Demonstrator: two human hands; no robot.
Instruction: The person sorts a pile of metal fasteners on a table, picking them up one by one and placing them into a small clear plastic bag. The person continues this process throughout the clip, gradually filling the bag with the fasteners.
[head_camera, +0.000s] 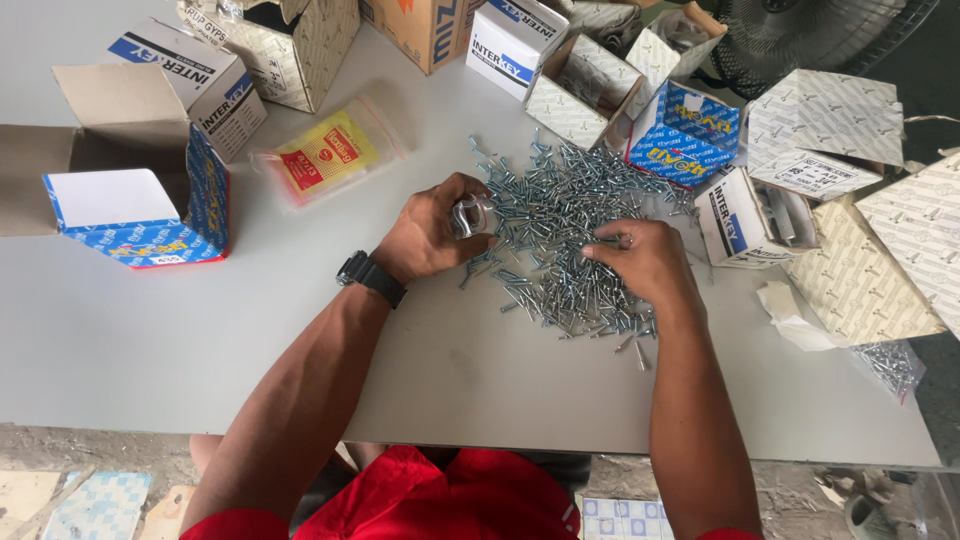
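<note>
A heap of small silver screws (560, 215) lies spread on the grey table (150, 340). My left hand (430, 232), with a black watch on its wrist, is closed around a small clear plastic bag (468, 215) at the left edge of the heap. My right hand (640, 262) rests on the right part of the heap, fingertips pinching at screws.
An open blue and white box (135, 205) stands at the left, a yellow and red packet (325, 155) behind it. Several patterned and blue cartons (690, 130) crowd the back and right. A bag of screws (888, 365) lies near the right edge. A fan (800, 35) stands behind.
</note>
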